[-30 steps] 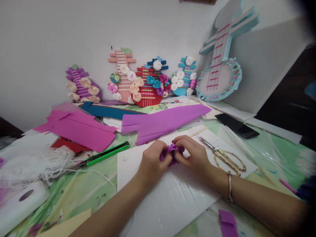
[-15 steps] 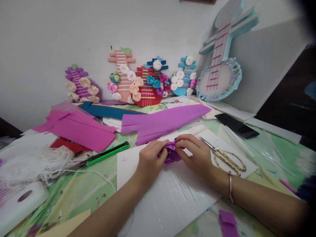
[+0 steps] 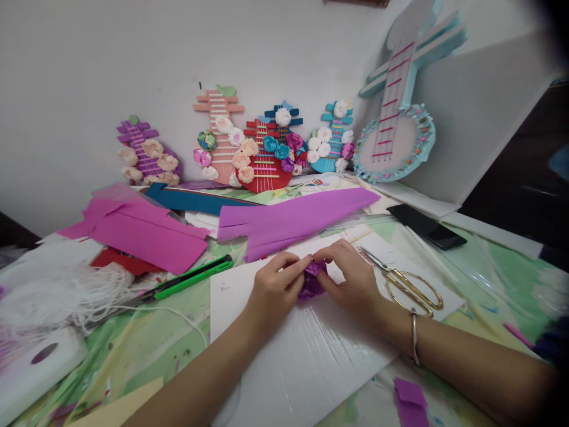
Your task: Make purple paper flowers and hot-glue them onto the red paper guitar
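Observation:
Between my hands is a small purple crepe paper flower [image 3: 312, 286], partly covered by the fingers. My left hand [image 3: 276, 287] is closed on its left side, thumb and fingertips pinching the paper. My right hand [image 3: 351, 276] pinches the upper right edge, its fingertips meeting those of the left. Both hands are above a white board [image 3: 293, 362] wrapped in shiny clear film. Gold-handled scissors [image 3: 411, 289] lie just right of my right hand. Behind the hands stretches a long purple crepe paper strip [image 3: 293, 222].
A green utility knife [image 3: 193, 277], magenta paper [image 3: 146, 234] and tangled white string [image 3: 66, 296] lie at left. A black phone [image 3: 427, 226] rests at right. Folded purple paper [image 3: 410, 403] sits near the front. Several flower-decorated lute models [image 3: 267, 172] lean along the wall.
My fingertips have shifted along the flower's top edge and come together there. The flower has turned slightly and sits a little further right. The surrounding things stay put.

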### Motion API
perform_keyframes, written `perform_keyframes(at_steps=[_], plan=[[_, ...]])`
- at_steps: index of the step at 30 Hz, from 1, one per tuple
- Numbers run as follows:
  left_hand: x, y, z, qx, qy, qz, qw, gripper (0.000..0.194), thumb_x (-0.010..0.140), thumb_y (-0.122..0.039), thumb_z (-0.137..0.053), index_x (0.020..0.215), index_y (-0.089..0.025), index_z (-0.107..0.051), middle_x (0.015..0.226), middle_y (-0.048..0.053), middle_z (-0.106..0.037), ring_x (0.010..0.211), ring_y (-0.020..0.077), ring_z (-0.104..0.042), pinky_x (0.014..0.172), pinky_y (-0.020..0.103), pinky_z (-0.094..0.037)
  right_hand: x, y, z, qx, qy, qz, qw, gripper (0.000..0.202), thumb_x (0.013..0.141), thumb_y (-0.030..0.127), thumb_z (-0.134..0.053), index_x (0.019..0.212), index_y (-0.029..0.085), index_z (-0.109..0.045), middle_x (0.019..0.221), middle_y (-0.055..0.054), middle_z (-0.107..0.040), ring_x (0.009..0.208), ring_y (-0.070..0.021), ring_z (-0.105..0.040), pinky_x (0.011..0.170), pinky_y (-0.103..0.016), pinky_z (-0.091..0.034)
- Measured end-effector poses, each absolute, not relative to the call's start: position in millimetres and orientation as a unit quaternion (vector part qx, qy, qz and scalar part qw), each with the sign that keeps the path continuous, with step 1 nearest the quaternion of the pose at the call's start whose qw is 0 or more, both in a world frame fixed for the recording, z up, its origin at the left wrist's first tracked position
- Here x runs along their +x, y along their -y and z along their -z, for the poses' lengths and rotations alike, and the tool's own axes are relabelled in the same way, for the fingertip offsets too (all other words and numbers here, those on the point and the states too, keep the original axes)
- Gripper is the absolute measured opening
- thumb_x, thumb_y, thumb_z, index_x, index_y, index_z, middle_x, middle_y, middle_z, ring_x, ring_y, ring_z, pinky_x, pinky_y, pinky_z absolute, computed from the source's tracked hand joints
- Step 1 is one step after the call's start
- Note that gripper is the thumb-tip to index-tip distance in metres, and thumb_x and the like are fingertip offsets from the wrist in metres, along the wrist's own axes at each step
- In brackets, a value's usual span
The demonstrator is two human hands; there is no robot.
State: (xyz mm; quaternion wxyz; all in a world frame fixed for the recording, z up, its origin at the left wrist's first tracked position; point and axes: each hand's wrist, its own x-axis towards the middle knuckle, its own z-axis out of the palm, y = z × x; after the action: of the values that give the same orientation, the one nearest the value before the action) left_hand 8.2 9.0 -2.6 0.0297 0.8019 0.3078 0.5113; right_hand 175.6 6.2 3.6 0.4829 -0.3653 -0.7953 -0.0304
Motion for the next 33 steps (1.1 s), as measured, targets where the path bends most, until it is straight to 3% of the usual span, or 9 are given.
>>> perform_keyframes(at_steps=[5,10,12,16,21,27,33], plan=[[9.8,-6.9,2.0,0.801,-0.33,-0.494,0.069,0.02,0.082,-0.009,-0.053,0.099,-0.016,-0.063,0.09,0.006,-0.065,0.083,0.0143,-0.061,0.076,0.028,-0.051,175.5,-6.9,-2.6,-0.388,0.811,0.015,0.437,0.013,0.076,0.007,-0.053,0.08,0.019,-0.054,0.078,-0.004,-0.061,0.083,-0.0209,-0.05,0.078,-0.038,-0.039],[11.1,-10.2,1.3,0.761,-0.4,-0.469,0.205,0.046,0.072,-0.015,-0.064,0.116,-0.016,-0.049,0.106,0.01,-0.063,0.092,0.0187,-0.062,0.081,0.034,-0.052,176.0,-5.9,-4.2,-0.454,0.762,-0.089,0.453,0.014,0.072,0.007,-0.052,0.08,0.019,-0.054,0.079,-0.003,-0.06,0.074,-0.0165,-0.054,0.069,-0.03,-0.042],[10.2,-13.7,1.6,0.74,-0.415,-0.46,0.262,0.04,0.074,-0.015,-0.062,0.113,-0.016,-0.052,0.104,0.009,-0.064,0.092,0.0183,-0.062,0.082,0.034,-0.052,176.2,-5.1,-5.9,-0.473,0.739,-0.122,0.463,0.014,0.071,0.008,-0.053,0.079,0.019,-0.052,0.081,-0.003,-0.062,0.075,-0.016,-0.056,0.068,-0.029,-0.043],[7.5,-18.9,1.0,0.729,-0.428,-0.427,0.319,0.012,0.079,-0.013,-0.055,0.087,-0.015,-0.064,0.084,0.006,-0.068,0.078,0.0164,-0.064,0.073,0.031,-0.052,176.1,-4.5,-7.1,-0.473,0.717,-0.181,0.478,0.016,0.07,0.007,-0.051,0.079,0.02,-0.048,0.085,-0.002,-0.066,0.075,-0.0151,-0.06,0.067,-0.027,-0.044],[7.0,-18.8,0.5,0.721,-0.406,-0.45,0.336,0.015,0.078,-0.01,-0.053,0.085,-0.016,-0.066,0.081,0.004,-0.069,0.074,0.0152,-0.063,0.069,0.028,-0.052,176.2,-7.2,-3.0,-0.454,0.728,-0.2,0.474,0.027,0.073,0.009,-0.054,0.097,0.02,-0.052,0.09,-0.004,-0.066,0.079,-0.0161,-0.062,0.07,-0.029,-0.047],[6.4,-17.4,1.8,0.7,-0.412,-0.484,0.326,0.013,0.079,-0.011,-0.054,0.084,-0.015,-0.064,0.079,0.004,-0.068,0.073,0.0139,-0.064,0.068,0.026,-0.052,176.6,-10.3,-2.2,-0.463,0.731,-0.203,0.458,0.02,0.076,0.007,-0.048,0.087,0.019,-0.06,0.079,-0.001,-0.066,0.071,-0.014,-0.06,0.066,-0.026,-0.045],[5.5,-16.9,0.9,0.728,-0.404,-0.487,0.265,0.017,0.08,-0.011,-0.053,0.088,-0.017,-0.066,0.088,0.006,-0.068,0.084,0.0168,-0.063,0.076,0.03,-0.052,175.5,-8.7,-4.0,-0.445,0.734,-0.25,0.447,0.023,0.076,0.008,-0.05,0.092,0.019,-0.062,0.084,-0.001,-0.066,0.076,-0.0143,-0.06,0.069,-0.027,-0.045]])
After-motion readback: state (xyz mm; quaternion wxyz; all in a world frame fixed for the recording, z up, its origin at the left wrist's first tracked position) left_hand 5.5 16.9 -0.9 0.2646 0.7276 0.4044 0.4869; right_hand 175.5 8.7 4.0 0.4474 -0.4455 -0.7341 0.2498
